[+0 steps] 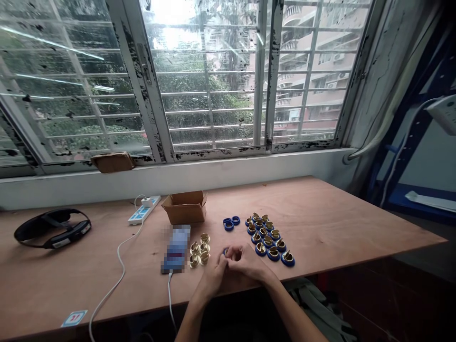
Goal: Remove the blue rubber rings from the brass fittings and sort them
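Observation:
My left hand (pixel 215 270) and my right hand (pixel 245 260) meet near the table's front edge. Both have their fingers closed around a small blue ring (pixel 225 251), mostly hidden by the fingers. Just left of my left hand lie several gold metal pieces (pixel 204 248). Beyond my hands, three loose blue rings (pixel 229 226) rest close together. To the right, several gold pieces seated in blue rings (pixel 268 241) stand in slanting rows.
A phone (pixel 176 249) with a white cable lies left of the gold pieces. Behind it sits an open cardboard box (pixel 185 209). Farther left are a power strip (pixel 144 211) and a black headset (pixel 53 229) on the wooden table (pixel 342 218). Windows line the back.

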A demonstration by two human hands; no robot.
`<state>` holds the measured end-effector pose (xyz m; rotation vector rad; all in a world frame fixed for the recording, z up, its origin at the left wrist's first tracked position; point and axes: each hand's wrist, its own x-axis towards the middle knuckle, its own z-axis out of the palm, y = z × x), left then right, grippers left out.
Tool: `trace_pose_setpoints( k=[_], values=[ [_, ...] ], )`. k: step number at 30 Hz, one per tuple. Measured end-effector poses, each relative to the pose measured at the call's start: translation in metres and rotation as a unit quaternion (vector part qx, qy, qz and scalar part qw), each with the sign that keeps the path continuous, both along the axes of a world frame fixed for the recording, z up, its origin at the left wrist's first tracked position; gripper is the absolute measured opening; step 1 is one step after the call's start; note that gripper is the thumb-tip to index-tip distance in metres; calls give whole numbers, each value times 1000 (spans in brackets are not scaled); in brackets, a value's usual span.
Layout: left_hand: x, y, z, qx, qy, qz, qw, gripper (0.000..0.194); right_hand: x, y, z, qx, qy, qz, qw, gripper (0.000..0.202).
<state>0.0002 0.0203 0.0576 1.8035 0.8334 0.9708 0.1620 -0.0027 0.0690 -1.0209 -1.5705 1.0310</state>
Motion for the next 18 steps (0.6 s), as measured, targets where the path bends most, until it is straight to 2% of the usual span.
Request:
trace_pose_setpoints(
  k=[4, 10, 15, 18],
  values=[
    [1, -2, 2, 18, 6, -3, 1000, 35, -1, 0, 1, 9, -25, -14, 1000, 5],
    [6, 3, -7, 36, -1, 44, 998, 36, -1, 1, -2, 28, -16, -29, 999, 6],
    [4, 2, -7, 47, 8, 41, 998, 30, -2, 1, -3, 59, -64, -34, 996, 5],
    [3, 1, -5, 45, 10, 37, 998, 35, -2, 0, -2, 79, -89, -45, 992, 5]
  ],
)
